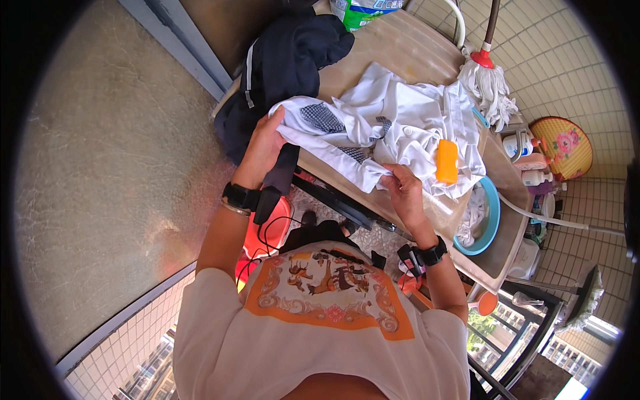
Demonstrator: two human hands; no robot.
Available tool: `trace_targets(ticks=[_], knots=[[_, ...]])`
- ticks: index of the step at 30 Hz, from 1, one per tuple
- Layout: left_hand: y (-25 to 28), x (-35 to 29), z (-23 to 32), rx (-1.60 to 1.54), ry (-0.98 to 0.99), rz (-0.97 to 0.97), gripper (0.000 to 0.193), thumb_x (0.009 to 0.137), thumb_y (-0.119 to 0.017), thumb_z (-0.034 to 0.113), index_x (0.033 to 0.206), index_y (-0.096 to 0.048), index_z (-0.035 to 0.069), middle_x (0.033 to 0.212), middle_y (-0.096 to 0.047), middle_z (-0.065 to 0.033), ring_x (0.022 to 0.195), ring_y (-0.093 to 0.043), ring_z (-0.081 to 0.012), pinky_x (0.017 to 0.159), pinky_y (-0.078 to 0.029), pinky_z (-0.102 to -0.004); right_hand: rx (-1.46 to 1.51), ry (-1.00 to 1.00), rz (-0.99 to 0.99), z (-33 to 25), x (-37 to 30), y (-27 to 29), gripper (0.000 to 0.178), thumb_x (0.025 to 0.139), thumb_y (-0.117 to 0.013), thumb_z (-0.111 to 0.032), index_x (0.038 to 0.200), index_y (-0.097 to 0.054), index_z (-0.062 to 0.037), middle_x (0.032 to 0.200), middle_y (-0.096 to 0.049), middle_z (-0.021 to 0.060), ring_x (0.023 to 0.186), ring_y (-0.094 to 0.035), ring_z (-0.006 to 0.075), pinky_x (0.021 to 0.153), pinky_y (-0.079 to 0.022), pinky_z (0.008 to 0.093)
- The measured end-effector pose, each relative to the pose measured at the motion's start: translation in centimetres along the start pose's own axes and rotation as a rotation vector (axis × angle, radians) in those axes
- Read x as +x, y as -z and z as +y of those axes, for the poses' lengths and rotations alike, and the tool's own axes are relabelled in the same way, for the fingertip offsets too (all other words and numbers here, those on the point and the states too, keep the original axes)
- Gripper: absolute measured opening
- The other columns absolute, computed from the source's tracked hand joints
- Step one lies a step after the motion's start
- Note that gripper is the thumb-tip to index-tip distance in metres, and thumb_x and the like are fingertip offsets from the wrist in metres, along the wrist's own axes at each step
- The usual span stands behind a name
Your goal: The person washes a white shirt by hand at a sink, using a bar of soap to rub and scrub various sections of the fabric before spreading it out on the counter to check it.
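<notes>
Head view: white shirt (407, 120) spans between left hand (268, 141) and right hand (404, 192).

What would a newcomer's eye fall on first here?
Probably the orange rounded block lying on the white fabric garment, near the bare right hand. That hand and the bare left hand hold the garment left of the block. Further right, a round light-blue plastic basin holds white cloth.

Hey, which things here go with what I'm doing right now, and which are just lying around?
Likely part of the job:
White garment, held in your left hand and right hand
Orange block, lying on it
Tan counter, underneath

Probably just lying about:
Dark clothing
Mop
Flowered fan
Green package
</notes>
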State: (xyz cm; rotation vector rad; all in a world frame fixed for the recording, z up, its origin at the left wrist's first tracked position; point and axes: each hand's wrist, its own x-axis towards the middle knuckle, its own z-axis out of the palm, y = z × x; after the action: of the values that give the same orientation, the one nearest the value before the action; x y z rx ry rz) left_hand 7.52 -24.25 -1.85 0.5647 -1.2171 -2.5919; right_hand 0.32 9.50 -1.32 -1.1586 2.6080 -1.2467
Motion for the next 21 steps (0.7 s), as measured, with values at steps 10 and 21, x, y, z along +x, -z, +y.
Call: trace_targets(ticks=[10,21], knots=[[-3.5,0.9,-0.2,0.078,0.103,-0.176,0.056,0.109,-0.054,0.042,0.146,-0.054,0.000,0.139,-0.065,-0.0079,0.128,-0.062,-0.0196,0.112,-0.045,-0.0371,0.349,-0.329,0.241,6.1,6.6,0.6,0.045,0.112,-0.053,-0.038,0.116,-0.070,0.0036,0.095,-0.071,0.0095,0.088,-0.062,0.0160,0.084,-0.050,0.0302],[-5.3,-2.8,-1.8,0.940,-0.256,-0.652,0.044,0.080,-0.069,-0.007,0.113,-0.083,0.019,0.106,-0.065,-0.0074,0.102,-0.064,-0.0261,0.091,-0.052,-0.0330,-0.272,0.361,-0.127,-4.3,9.3,-2.1,0.069,0.080,-0.074,-0.011,0.147,-0.057,-0.0194,0.130,-0.064,0.0072,0.119,-0.061,0.0303,0.098,-0.049,0.0465]])
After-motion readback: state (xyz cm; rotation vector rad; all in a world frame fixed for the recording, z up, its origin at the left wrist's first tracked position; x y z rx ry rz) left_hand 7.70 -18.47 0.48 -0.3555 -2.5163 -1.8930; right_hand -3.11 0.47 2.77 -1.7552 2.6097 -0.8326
